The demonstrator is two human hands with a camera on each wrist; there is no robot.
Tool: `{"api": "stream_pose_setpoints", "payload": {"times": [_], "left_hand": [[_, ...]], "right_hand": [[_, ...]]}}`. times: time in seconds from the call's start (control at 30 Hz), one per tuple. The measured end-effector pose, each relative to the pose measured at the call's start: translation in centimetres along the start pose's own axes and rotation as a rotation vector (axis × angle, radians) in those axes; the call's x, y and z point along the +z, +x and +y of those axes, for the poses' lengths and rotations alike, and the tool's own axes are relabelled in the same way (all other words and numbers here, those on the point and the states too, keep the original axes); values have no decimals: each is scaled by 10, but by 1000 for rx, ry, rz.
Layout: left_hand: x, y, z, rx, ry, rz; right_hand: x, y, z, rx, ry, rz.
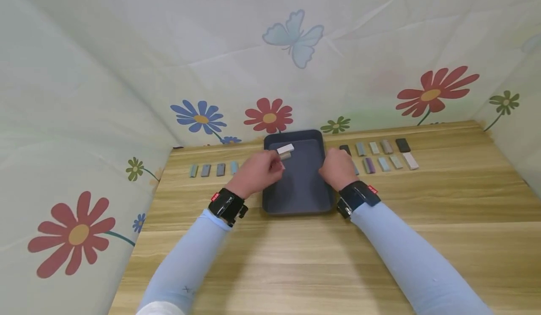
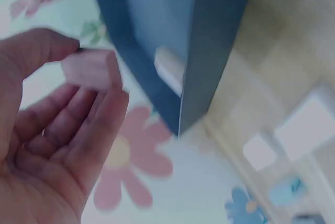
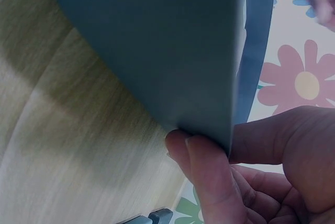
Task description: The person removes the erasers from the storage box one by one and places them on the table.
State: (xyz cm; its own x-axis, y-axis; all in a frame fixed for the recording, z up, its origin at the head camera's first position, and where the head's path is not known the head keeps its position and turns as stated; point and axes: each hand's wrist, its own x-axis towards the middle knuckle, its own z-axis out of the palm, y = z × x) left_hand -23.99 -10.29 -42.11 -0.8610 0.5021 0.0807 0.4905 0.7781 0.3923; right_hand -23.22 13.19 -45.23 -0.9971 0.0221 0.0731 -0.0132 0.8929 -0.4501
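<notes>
My left hand (image 1: pixel 258 172) pinches a small pinkish block (image 2: pixel 91 69) between thumb and fingers, over the left side of a dark blue-grey tray (image 1: pixel 300 190). Inside the tray, near its far left corner, lie a white block (image 1: pixel 285 149) and a greyish-tan block (image 1: pixel 286 156). At the tray's right side, my right hand (image 1: pixel 338 169) grips the wall; in the right wrist view the thumb is on the inner side and fingers (image 3: pixel 212 174) press the outer side. The left hand hides part of the tray's left edge in the head view.
Left of the tray stands a row of small blocks (image 1: pixel 220 169), partly hidden by the left hand. To the right, two rows of similar blocks (image 1: pixel 383 164) lie in several colours. The wooden table (image 1: pixel 274 268) meets a flower-printed cloth wall (image 1: pixel 359 80) behind.
</notes>
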Motion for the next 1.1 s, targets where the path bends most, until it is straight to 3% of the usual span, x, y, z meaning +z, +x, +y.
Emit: {"api": "stream_pose_setpoints", "payload": {"times": [0.2,0.27,0.37,0.5,0.77,1.1], "left_hand": [[-37,-12,-22,-183,-62,322],[-43,-16,-29,-252,-77,388],[-45,-21,-41,-345,-110,426],[-39,-30,-55,-414,-116,403],[-21,-50,-78,-617,-167,220],[-9,-49,-89,-719,-127,104]], "right_hand": [[0,0,-1,-6,7,-1],[0,0,-1,-6,7,6],[2,-1,2,2,10,0],[6,0,6,14,9,-6],[5,-2,4,14,23,-19],[4,3,1,-4,21,-12]]}}
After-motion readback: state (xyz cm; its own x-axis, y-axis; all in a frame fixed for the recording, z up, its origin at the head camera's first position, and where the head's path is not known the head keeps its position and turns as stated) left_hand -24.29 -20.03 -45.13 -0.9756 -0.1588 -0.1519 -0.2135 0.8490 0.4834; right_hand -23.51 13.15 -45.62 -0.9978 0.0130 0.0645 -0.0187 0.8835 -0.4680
